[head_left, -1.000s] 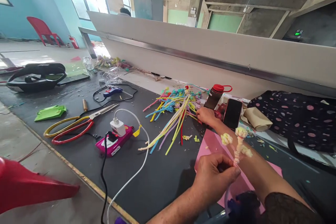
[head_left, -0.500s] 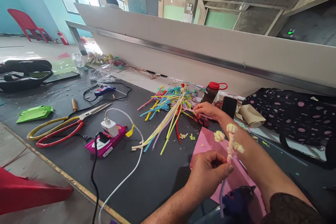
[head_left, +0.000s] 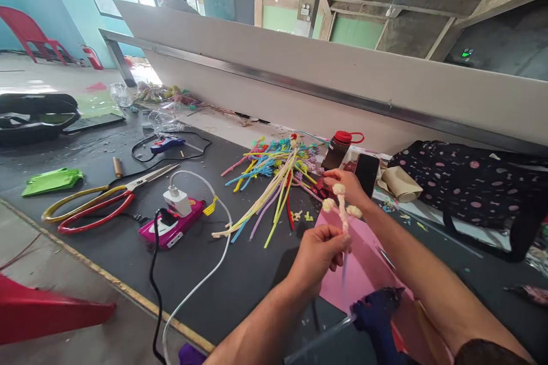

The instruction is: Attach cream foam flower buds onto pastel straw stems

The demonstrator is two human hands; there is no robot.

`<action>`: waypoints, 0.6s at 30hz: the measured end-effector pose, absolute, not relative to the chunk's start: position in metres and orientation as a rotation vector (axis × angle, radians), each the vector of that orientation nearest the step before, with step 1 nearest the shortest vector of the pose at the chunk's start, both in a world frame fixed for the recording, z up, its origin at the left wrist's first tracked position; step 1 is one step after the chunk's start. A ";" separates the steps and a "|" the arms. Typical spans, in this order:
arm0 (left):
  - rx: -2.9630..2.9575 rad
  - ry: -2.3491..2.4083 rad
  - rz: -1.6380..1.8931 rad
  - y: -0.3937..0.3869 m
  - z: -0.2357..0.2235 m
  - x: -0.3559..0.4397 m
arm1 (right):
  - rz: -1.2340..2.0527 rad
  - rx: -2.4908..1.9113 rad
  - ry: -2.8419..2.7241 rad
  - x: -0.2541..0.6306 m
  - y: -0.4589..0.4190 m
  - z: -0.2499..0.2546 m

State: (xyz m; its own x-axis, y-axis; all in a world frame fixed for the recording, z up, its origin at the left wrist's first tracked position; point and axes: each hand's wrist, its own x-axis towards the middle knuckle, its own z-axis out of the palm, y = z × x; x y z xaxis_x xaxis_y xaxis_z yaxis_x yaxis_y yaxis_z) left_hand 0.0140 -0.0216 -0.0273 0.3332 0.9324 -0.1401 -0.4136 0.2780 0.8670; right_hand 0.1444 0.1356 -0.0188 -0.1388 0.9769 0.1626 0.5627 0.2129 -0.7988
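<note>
My left hand (head_left: 319,254) pinches a craft flower stem (head_left: 344,217), which stands upright with several pale yellow fuzzy buds at its top and a thin lilac stalk below. My right hand (head_left: 346,185) reaches past it, fingers stretched and apart, over a dark red item (head_left: 321,188) that I cannot make out; its fingertips are partly hidden. Left of that hand lies a heap of coloured fuzzy stems (head_left: 278,165), long ends fanning toward me. Beneath my arms are a pink sheet (head_left: 334,282) and a dark blue tool (head_left: 377,311) that looks like a glue gun.
Large scissors (head_left: 124,189), a magenta power strip (head_left: 173,225) with cables, a blue glue gun (head_left: 166,145) and green sheets (head_left: 52,181) lie to the left. A bottle (head_left: 338,149), a phone (head_left: 367,174) and a patterned bag (head_left: 466,182) sit behind my right arm.
My left hand has moved left and slightly up with the flower stem. My right hand has let go of a lilac stem and shifted slightly right. The view has shifted a little.
</note>
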 end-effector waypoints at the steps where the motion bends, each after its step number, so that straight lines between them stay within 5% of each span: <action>1: 0.830 0.739 1.051 -0.019 -0.027 0.012 | 0.750 -1.433 -1.784 0.148 0.126 -0.017; 12: 0.955 0.811 1.102 -0.021 -0.030 0.018 | 1.388 -1.312 -1.562 0.178 -0.041 -0.014; 18: 1.167 0.795 1.049 -0.026 -0.032 0.025 | 1.311 -1.299 -1.503 0.176 -0.063 -0.015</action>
State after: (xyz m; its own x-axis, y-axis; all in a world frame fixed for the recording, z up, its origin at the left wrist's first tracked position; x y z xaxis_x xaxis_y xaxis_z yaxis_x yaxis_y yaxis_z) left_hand 0.0255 -0.0258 -0.0317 0.3350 0.9419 0.0258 -0.2303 0.0553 0.9716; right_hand 0.1756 -0.0628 -0.0152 -0.2105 0.9741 -0.0827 0.2140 -0.0366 -0.9761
